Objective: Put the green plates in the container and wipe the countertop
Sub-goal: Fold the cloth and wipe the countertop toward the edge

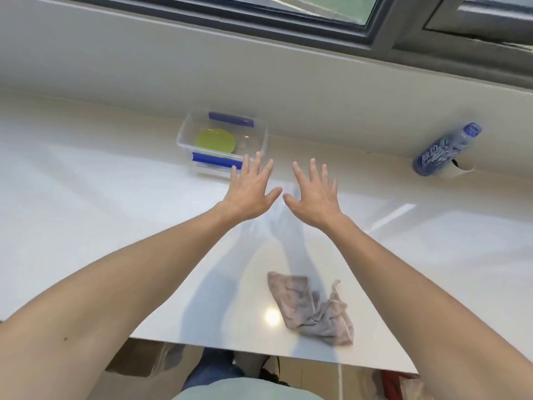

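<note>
A clear plastic container (184,131) with blue clip handles stands at the back of the white countertop (86,212), against the wall. Inside it lies a green plate (215,140). My left hand (250,192) hovers flat just in front of the container's right corner, fingers spread, holding nothing. My right hand (314,194) is beside it, also spread and empty. A crumpled greyish-pink cloth (310,308) lies on the counter near the front edge, below my right forearm.
A blue drink bottle (444,150) stands at the back right next to a white paper cup (461,168). A window sill and dark window frame run along the back. The counter's front edge is close to my body.
</note>
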